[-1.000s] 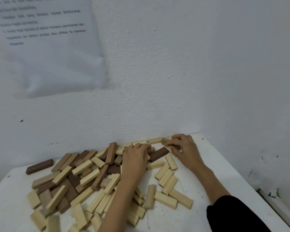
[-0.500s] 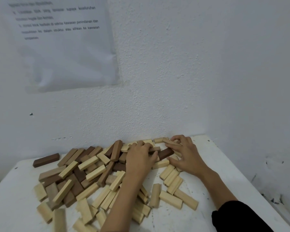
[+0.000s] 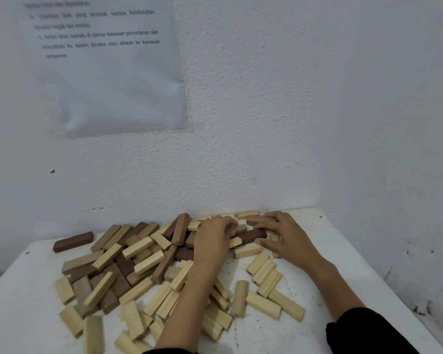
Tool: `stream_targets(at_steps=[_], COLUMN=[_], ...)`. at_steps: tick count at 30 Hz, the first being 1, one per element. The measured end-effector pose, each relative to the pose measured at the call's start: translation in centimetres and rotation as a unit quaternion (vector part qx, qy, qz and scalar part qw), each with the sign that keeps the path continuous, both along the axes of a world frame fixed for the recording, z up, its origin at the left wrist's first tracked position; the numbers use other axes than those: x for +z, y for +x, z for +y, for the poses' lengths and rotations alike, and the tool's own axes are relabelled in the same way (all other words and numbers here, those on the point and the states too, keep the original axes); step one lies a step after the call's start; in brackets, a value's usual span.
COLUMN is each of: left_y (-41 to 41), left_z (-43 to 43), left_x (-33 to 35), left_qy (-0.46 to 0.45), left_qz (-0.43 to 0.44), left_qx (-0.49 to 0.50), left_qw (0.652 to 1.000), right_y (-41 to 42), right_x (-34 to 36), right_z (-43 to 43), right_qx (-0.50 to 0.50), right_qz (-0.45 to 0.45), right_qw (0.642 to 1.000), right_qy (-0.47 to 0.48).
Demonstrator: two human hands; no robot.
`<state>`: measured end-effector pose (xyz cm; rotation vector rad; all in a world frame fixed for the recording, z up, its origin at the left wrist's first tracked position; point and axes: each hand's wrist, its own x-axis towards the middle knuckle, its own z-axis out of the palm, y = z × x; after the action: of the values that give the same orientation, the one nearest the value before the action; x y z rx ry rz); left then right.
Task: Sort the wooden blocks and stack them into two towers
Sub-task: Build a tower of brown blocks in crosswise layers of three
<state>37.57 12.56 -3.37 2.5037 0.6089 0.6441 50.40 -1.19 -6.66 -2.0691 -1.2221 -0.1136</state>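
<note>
A loose pile of wooden blocks [image 3: 149, 261], light, mid-brown and dark brown, covers the white table [image 3: 343, 254]. My left hand [image 3: 211, 242] lies on the pile's back right part, fingers curled down over a mid-brown block [image 3: 241, 228]. My right hand [image 3: 285, 236] is just to its right. Its fingers reach over another mid-brown block [image 3: 252, 221] and its thumb presses the near side of a dark brown block [image 3: 251, 235], pinching it. No tower stands anywhere.
The table sits in a corner, with white walls directly behind and to the right. A single dark brown block [image 3: 73, 241] lies apart at the back left. Light blocks [image 3: 264, 273] are scattered at the front right. A printed sheet [image 3: 105, 65] hangs on the wall.
My right hand left the light blocks by the wall and came down onto the dark brown block. My left hand crept slightly right, so the hands are closer together.
</note>
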Motion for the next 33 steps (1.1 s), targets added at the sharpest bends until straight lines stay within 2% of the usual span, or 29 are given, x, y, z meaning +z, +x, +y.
stream_targets(at_steps=[4,8,12,20,25,30,33], left_y=[0.0,-0.8,-2.2,-7.2,-13.5,-21.3,-25.4], left_z=[0.0,0.1,-0.1,-2.9,-5.0,-7.5,-8.8], left_x=[-0.2,1.0,2.3,2.8,1.8,2.0,1.5], left_qy=[0.026,-0.001,-0.031,-0.087,-0.152,-0.196,-0.19], left_qz=[-0.023,-0.115,-0.133,-0.174,-0.121,-0.095,-0.06], left_qx=[0.008,0.012,0.011,-0.029,0.009,0.014,0.028], left_qw=[0.999,0.993,0.991,0.981,0.981,0.976,0.979], right_y=[-0.2,-0.5,-1.7,-8.4,-14.1,-19.9,-22.6], right_x=[0.5,0.8,1.4,1.4,0.9,1.0,0.7], right_z=[0.1,-0.2,-1.1,-4.3,-6.9,-9.1,-10.4], right_qx=[0.003,-0.028,-0.071,-0.11,-0.108,-0.058,-0.012], right_qz=[-0.047,-0.094,-0.13,-0.123,-0.1,-0.074,-0.053], right_qw=[0.999,0.992,0.977,0.968,0.973,0.98,0.988], right_qy=[0.025,0.082,0.152,0.191,0.178,0.173,0.148])
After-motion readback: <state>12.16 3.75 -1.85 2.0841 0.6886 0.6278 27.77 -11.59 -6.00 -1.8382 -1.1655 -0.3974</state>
